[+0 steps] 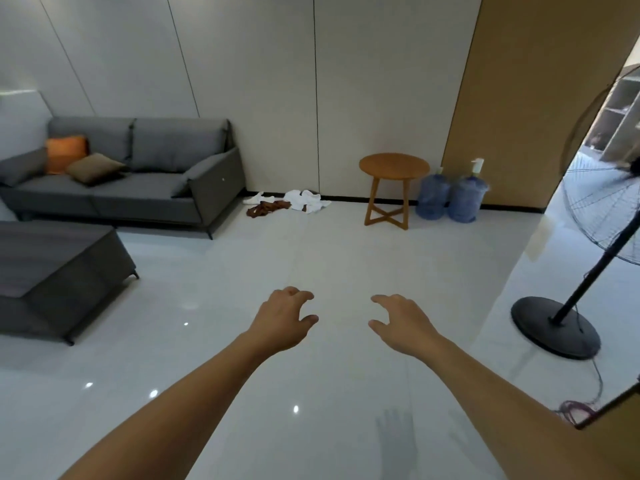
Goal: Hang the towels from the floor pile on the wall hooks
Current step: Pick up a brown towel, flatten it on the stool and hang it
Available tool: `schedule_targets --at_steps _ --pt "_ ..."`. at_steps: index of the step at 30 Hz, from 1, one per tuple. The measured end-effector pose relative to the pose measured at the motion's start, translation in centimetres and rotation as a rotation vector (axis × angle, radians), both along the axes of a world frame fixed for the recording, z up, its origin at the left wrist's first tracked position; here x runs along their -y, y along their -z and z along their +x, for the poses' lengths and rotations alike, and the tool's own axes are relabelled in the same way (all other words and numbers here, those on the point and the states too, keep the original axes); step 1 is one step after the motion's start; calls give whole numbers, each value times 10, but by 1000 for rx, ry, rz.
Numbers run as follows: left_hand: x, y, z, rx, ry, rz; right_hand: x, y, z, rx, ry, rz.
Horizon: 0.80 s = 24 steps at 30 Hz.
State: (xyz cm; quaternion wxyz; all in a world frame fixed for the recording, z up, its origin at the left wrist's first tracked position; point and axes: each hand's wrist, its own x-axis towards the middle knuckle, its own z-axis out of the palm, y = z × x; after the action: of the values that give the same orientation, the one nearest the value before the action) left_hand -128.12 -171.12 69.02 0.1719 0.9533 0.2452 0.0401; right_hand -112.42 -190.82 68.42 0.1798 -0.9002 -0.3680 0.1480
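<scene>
Ahead, across the glossy white floor (311, 258), the towel pile (289, 202) lies against the base of the pale panelled wall (277, 81), between the grey sofa (138, 174) and the round wooden side table (393, 188). White towels (308, 201) make up the right part of the pile, a brown towel (265, 207) is crumpled at its left, and a further pale piece lies just behind that, by the sofa's corner.

Both bare arms reach forward over the floor, well short of the pile. The left hand (282, 322) is palm down with loosely curled fingers and holds nothing. The right hand (403, 323) mirrors it, fingers relaxed and slightly bent, also empty. The two hands are near each other but apart.

An orange cushion (65, 152) and a brown cushion (95, 168) sit on the sofa's left end. A dark low desk (59, 271) stands in front of the sofa at the left edge. Two blue water jugs (450, 199) stand side by side on the floor just right of the side table, against a tan wall panel. A black standing fan (568, 306) is at the right, its round base on the floor.
</scene>
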Motion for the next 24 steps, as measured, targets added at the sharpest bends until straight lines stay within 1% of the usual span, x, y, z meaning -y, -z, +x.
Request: schedule_targets --at_steps 4,10,14,19,24 --pt "-28 1 41 -7 -42 -19 -34 -3 57 -2 -29 20" --pt "-71 16 92 -41 -67 -45 -86 12 107 -62 -76 -13" --pt "-111 28 134 -39 -67 -56 -125 22 145 -67 -91 -41" --pt "-183 42 203 -33 -56 -79 -201 24 212 -50 -90 -53" --pt "-271 38 274 -13 -77 -111 -291 13 280 -58 -87 -57"
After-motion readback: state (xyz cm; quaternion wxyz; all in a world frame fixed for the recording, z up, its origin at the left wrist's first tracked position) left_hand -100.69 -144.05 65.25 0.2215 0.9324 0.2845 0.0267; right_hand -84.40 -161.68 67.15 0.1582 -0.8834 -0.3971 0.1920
